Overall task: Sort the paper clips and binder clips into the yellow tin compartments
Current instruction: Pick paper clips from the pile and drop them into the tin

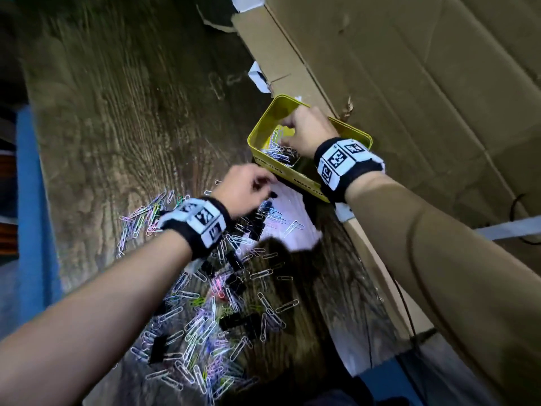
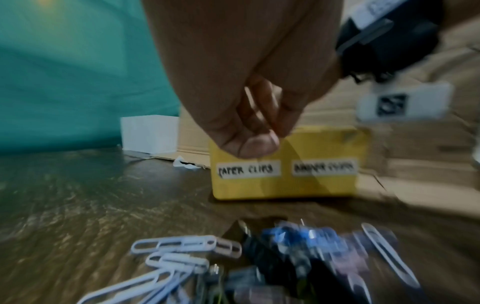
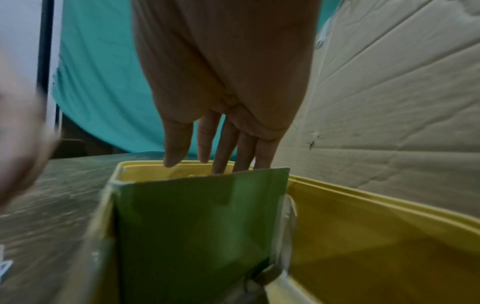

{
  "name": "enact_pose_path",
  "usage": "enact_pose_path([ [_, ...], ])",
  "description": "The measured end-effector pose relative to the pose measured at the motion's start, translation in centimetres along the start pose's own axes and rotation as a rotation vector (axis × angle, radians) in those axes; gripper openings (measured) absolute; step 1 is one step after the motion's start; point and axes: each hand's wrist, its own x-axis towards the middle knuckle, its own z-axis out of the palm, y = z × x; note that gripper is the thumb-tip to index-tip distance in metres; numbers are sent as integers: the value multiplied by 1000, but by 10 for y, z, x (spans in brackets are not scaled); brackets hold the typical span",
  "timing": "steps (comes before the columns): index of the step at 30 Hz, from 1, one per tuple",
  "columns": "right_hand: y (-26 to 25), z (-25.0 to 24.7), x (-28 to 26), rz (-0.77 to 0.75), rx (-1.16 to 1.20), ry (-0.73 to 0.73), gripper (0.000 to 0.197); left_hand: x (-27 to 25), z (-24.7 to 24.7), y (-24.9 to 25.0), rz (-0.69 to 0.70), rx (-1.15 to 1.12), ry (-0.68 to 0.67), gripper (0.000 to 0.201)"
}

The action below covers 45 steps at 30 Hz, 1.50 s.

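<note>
Paper clips (image 1: 278, 152) fill one yellow tin (image 1: 265, 124) compartment under my spread right hand (image 1: 307, 133); my left hand (image 1: 244, 189) hangs loosely curled, empty, near binder clips (image 1: 254, 224), probably next.

Yellow tin (image 1: 263, 124), green divider (image 3: 197, 226); black binder clips (image 1: 240, 322); pastel paper clips (image 1: 187, 332); wood-grain table (image 1: 131, 112).

On the tin (image 2: 288, 185), low centre of the left wrist view, we read a white label (image 2: 249, 169) as "PAPER CLIPS". The label (image 2: 324, 167) right of it is blurred; we cannot read it surely.
</note>
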Motion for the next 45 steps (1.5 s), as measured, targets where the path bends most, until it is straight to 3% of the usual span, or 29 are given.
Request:
enact_pose_path([
  [3,-11,-1,-31,-131,278,189,30,-25,28,-6,9,358,-244,62],
  [5,-18,7,-63,-272,438,336,19,-32,43,-10,-38,459,-276,60],
  [7,-13,33,-90,-349,422,363,15,-38,52,-17,-64,445,-274,48],
  [9,3,68,-103,-324,307,272,22,-41,56,-25,-85,410,-269,40],
  [14,33,129,-112,-216,-62,-280,60,-45,51,-41,-82,345,-281,34],
  [16,34,135,-117,-212,-212,-388,64,-48,45,-47,-112,371,-284,34],
  [21,41,136,-146,-232,-247,-396,63,-56,31,-53,-207,456,-237,33],
  [24,52,141,-168,-266,-155,-398,58,-58,33,-45,-88,475,-125,34],
  [26,62,142,-179,-258,43,-320,57,-56,40,-31,48,526,-71,37],
  [28,74,140,-190,-233,193,-203,65,-54,51,-12,128,559,-100,47],
  [31,92,134,-205,-203,25,-61,80,-52,71,7,115,545,-275,66],
  [33,95,133,-213,-137,-43,-127,88,-55,85,11,87,577,-345,67],
  [35,96,140,-219,-114,87,-211,84,-63,97,11,49,559,-360,57],
  [39,91,148,-220,-167,316,-159,68,-81,109,11,121,526,-300,35],
  [42,86,151,-219,-84,375,-165,69,-96,109,9,154,456,-293,28],
  [45,86,153,-223,-38,291,-188,78,-103,102,5,195,501,-247,45],
])
